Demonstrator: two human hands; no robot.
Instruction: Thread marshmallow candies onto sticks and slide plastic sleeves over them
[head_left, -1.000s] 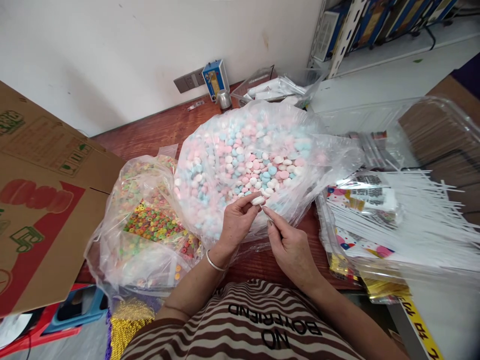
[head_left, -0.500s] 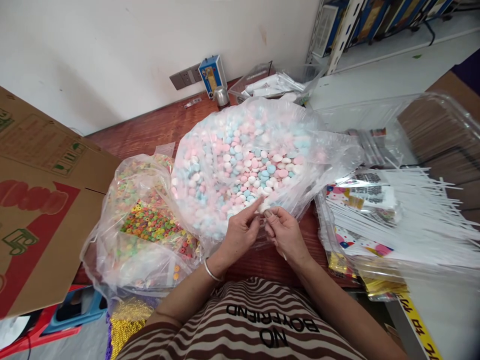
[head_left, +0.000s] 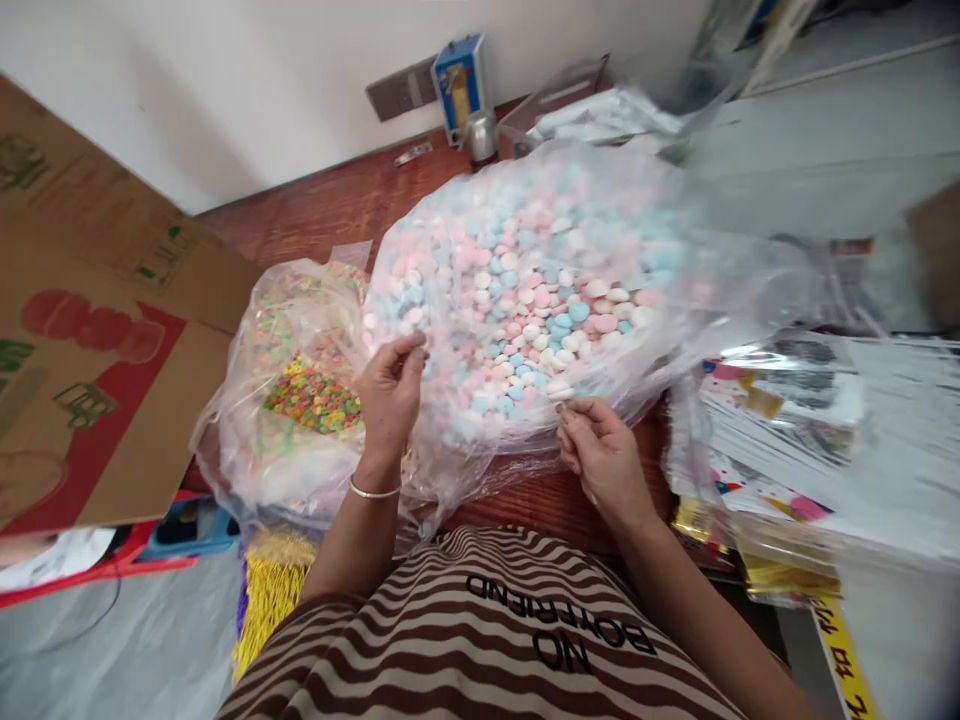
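My left hand (head_left: pixel 390 392) hovers between two clear bags, its fingers curled and its thumb pressed to the fingertips; whether anything sits in the pinch is hidden. It is beside the bag of small coloured ring sweets (head_left: pixel 311 392) and touches the side of the big bag of pink, blue and white round sweets (head_left: pixel 525 300). My right hand (head_left: pixel 604 455) is closed in a pinch at the front edge of the big bag, gripping a thin white stick with a white sweet (head_left: pixel 561 392) at its tip.
A cardboard box flap (head_left: pixel 97 330) stands at the left. At the right lie clear packs of white sticks and printed wrappers (head_left: pixel 810 420). A blue box and a small metal cup (head_left: pixel 469 110) stand by the wall on the wooden table (head_left: pixel 315 215).
My left hand has let go of the white sweet and moved left toward the ring-sweet bag. My right hand keeps the stick, now with the sweet on it. The camera has tilted and blurred.
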